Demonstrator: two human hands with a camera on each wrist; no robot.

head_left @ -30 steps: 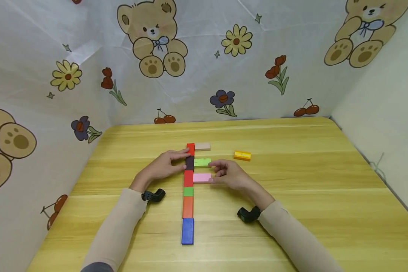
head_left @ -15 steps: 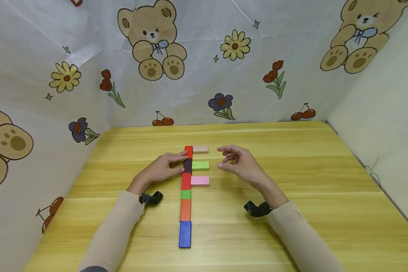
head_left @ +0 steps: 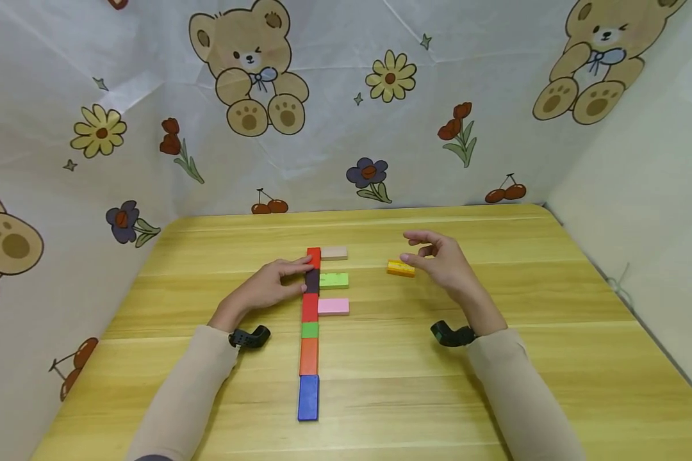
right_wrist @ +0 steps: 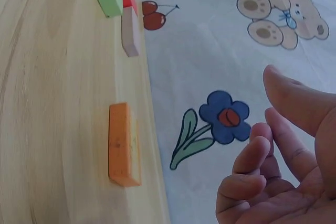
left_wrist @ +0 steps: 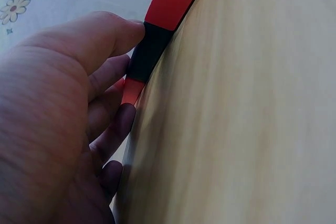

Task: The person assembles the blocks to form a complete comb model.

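Observation:
My left hand (head_left: 262,285) rests its thumb and fingertips against the left side of a column of blocks, at the dark block (head_left: 313,282) and the far red block (head_left: 314,252). The left wrist view shows that thumb right at the dark block's edge. My right hand (head_left: 450,266) holds nothing and hovers with loosely bent fingers beside a yellow-orange block (head_left: 400,269); the thumb tip overlaps its right end in the head view. In the right wrist view the orange block (right_wrist: 121,145) lies apart from the fingers. Beige (head_left: 334,253), lime (head_left: 334,281) and pink (head_left: 333,307) blocks stick out rightward from the column.
Nearer to me the column continues with a red block (head_left: 310,308), a small green block (head_left: 309,330), an orange-red block (head_left: 308,356) and a blue block (head_left: 308,398). The wooden table (head_left: 496,397) ends at a patterned cloth (head_left: 323,153) behind, with a white wall (head_left: 634,186) at right.
My right hand has left the lime and pink blocks and moved rightward and away from me, to the yellow-orange block. The left hand stays at the column. The view has shifted slightly.

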